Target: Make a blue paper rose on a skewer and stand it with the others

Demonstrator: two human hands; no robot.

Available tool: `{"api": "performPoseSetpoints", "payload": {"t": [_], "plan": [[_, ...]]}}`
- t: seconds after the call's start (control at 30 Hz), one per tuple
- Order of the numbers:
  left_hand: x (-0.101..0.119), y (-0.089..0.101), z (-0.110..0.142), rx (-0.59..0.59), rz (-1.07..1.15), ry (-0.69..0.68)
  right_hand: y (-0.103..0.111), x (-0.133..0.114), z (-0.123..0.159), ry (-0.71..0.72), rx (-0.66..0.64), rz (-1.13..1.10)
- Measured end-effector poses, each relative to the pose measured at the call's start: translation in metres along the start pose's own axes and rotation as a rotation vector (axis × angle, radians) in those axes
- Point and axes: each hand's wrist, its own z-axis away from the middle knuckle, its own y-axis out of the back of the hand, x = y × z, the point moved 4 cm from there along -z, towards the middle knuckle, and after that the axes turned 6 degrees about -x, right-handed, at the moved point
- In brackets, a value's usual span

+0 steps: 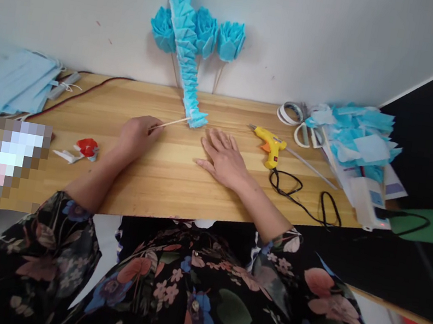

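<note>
My left hand (135, 136) rests on the wooden table (163, 181) with its fingers closed round one end of a thin wooden stick (171, 123). The stick's far end reaches the foot of a long folded blue paper strip (188, 52) that leans up against the white wall. My right hand (223, 157) lies flat on the table, fingers stretched out and empty, just right of the strip's lower end. Three blue paper flowers (205, 32) on sticks stand against the wall behind the strip.
A yellow glue gun (271, 144) with a black cord (302, 195) lies right of my right hand. Scissors and tape rolls (300, 122) sit beside a heap of blue paper pieces (360, 133). Blue sheets (10, 80) are stacked far left. A small red-and-white object (83, 150) lies near the left.
</note>
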Motion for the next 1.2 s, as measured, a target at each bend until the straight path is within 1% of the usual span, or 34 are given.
{"api": "performPoseSetpoints", "payload": {"t": [0.13, 0.23, 0.3, 0.4, 0.5, 0.57, 0.63, 0.73, 0.8, 0.87, 1.07, 1.13, 1.2], "plan": [[0.002, 0.0, -0.001, -0.015, -0.015, 0.007, -0.003, -0.009, 0.021, 0.065, -0.01, 0.01], [0.002, 0.0, -0.002, -0.018, -0.018, 0.001, -0.003, -0.014, 0.032, 0.049, 0.004, 0.033], [0.001, -0.001, -0.003, -0.021, -0.012, 0.001, -0.004, -0.016, 0.029, 0.01, 0.023, 0.055], [0.0, -0.001, -0.003, -0.019, 0.001, 0.001, -0.004, -0.017, 0.013, -0.053, 0.057, 0.072], [0.001, 0.001, -0.002, -0.023, 0.0, 0.004, -0.002, -0.017, 0.003, -0.073, 0.079, 0.054], [0.002, 0.001, -0.002, -0.03, -0.004, 0.006, -0.001, -0.018, 0.007, -0.069, 0.074, 0.045], [0.003, 0.001, -0.001, -0.032, -0.003, 0.0, -0.001, -0.019, 0.017, -0.061, 0.067, 0.038], [0.002, 0.0, -0.001, -0.026, -0.002, 0.0, -0.003, -0.02, 0.034, -0.059, 0.063, 0.03], [0.0, -0.001, -0.002, -0.03, -0.004, 0.005, -0.006, -0.02, 0.037, -0.065, 0.057, 0.034], [0.0, -0.002, -0.002, -0.037, -0.007, 0.0, -0.008, -0.02, 0.032, -0.073, 0.05, 0.035], [-0.001, -0.001, -0.003, -0.037, -0.006, -0.017, -0.002, -0.016, -0.003, -0.155, 0.027, 0.044], [-0.002, -0.001, -0.003, -0.032, -0.007, -0.007, 0.002, -0.017, -0.006, -0.155, 0.033, 0.048], [-0.002, -0.001, -0.002, -0.024, -0.017, 0.002, 0.003, -0.018, 0.0, -0.135, 0.038, 0.051]]}}
